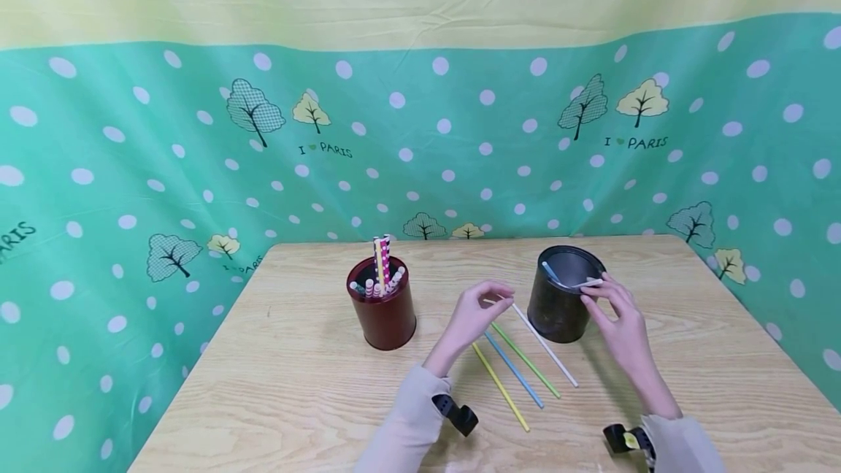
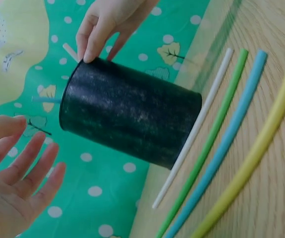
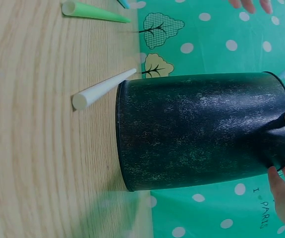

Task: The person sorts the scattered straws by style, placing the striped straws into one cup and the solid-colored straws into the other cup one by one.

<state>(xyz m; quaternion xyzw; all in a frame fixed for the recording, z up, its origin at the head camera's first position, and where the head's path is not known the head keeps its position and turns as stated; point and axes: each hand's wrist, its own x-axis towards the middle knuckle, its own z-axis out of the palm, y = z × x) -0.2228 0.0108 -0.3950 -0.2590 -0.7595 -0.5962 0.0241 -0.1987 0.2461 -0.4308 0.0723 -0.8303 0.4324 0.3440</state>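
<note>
Beside a black can [image 1: 558,305], my right hand [image 1: 617,320] grips the rim with bent fingers and thumb; its fingertips [image 3: 277,179] show against the can's wall. A blue stick [image 1: 550,271] and a white stick [image 1: 591,282] lean out of the can, the white one's end close to the right fingers. My left hand [image 2: 18,183] hovers left of the can, fingers parted and holding nothing. Under it on the table lie a yellow stick [image 1: 501,385], a blue stick [image 1: 515,371], a green stick [image 1: 525,360] and another white stick [image 1: 545,345], roughly side by side.
A dark red can [image 1: 388,323] stands upright farther left, with several patterned sticks [image 1: 383,261] in it. The wooden table [image 1: 282,385] meets a green polka-dot cloth [image 1: 447,159] along its back edge. Each wrist carries a black strapped camera [image 1: 460,414].
</note>
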